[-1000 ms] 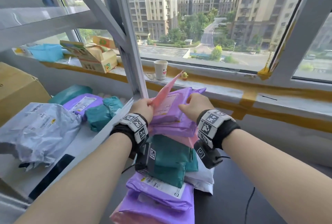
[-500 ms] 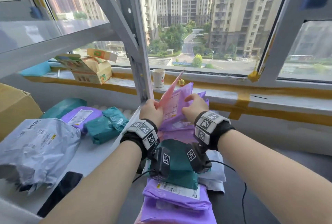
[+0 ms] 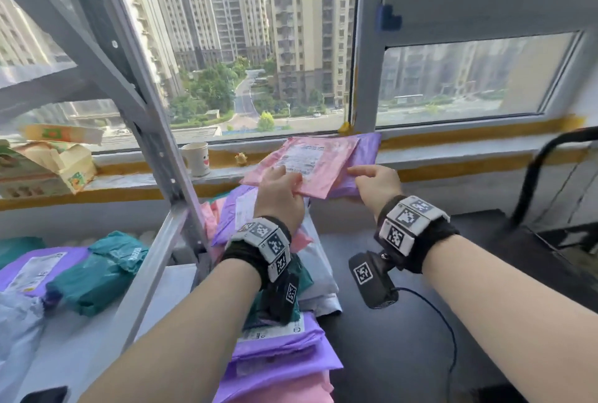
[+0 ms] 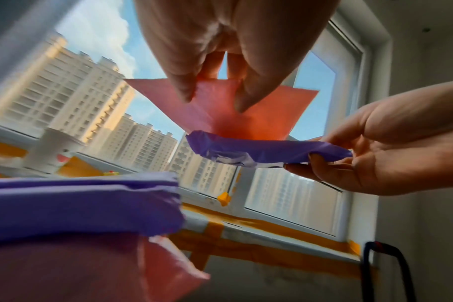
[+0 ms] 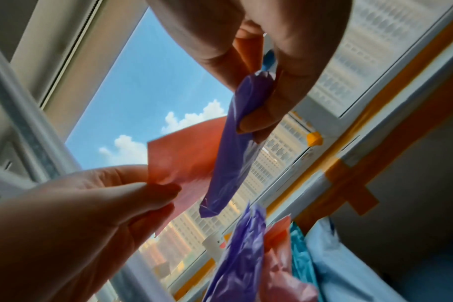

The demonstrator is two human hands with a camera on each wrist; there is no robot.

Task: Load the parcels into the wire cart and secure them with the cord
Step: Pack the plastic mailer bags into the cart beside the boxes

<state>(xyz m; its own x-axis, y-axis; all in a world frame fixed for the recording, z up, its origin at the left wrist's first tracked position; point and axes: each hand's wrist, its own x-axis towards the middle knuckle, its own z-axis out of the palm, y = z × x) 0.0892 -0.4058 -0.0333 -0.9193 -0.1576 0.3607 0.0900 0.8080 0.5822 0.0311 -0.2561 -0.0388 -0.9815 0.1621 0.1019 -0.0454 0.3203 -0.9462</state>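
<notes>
Item one, pink parcel [image 3: 302, 163]: I see my left hand [image 3: 280, 192] pinching its near edge, thumb on top and fingers beneath, so the flat mailer is carried level with its label up, lifted clear above the stack; I judge the edge pinch suits a thin, limp bag that would fold if taken by a corner. Item two, purple parcel [image 3: 364, 163]: lying directly under the pink one and showing past its right side, pinched at its near right edge by my right hand [image 3: 377, 185], thumb above, fingers curled below; the wrist view shows the plastic bunched in that pinch. I take it the two are held as a pair, one hand to each, so they travel together without sliding apart. Item three, parcel stack [image 3: 275, 347]: purple, teal, white and pink mailers piled along the left edge of the dark desk [image 3: 404, 354], against the grey shelf post [image 3: 161, 156], presumably staged for loading. Item four, further parcels [image 3: 97, 273]: teal and purple, on the shelf board at left. Item five, wire cart [image 3: 550, 195]: only a dark curved frame past the desk's right edge, which I take for the cart; nothing visibly loaded. Cord: not identified.
</notes>
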